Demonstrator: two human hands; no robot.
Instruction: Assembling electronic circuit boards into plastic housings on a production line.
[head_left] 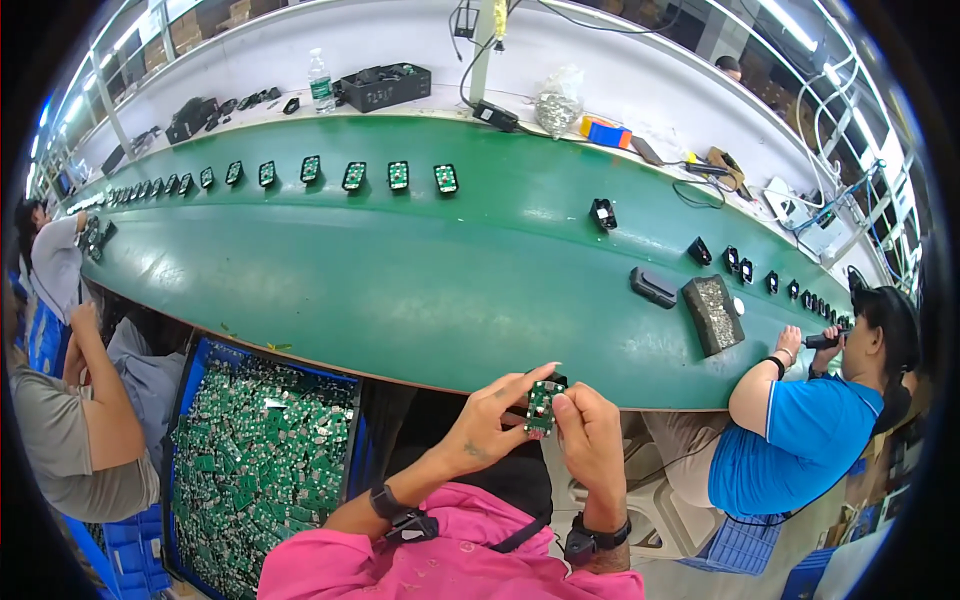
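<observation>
A small green circuit board (541, 405) is held up just off the near edge of the green bench, between both my hands. A dark part (556, 379) shows behind its upper end; whether the board sits in it, I cannot tell. My left hand (485, 425) grips the board from the left, its index finger stretched along the top and its thumb low on the side. From the right, my right hand (590, 425) pinches the board with the thumb on its edge. Its other fingers are partly hidden.
A blue-edged bin (265, 450) full of green boards stands at my left. Across the green bench (380, 270) run black cases with boards (398, 176) and other black housings (603, 214). A dark block (713, 315) and a black case (653, 287) lie right, near a person in blue (800, 430).
</observation>
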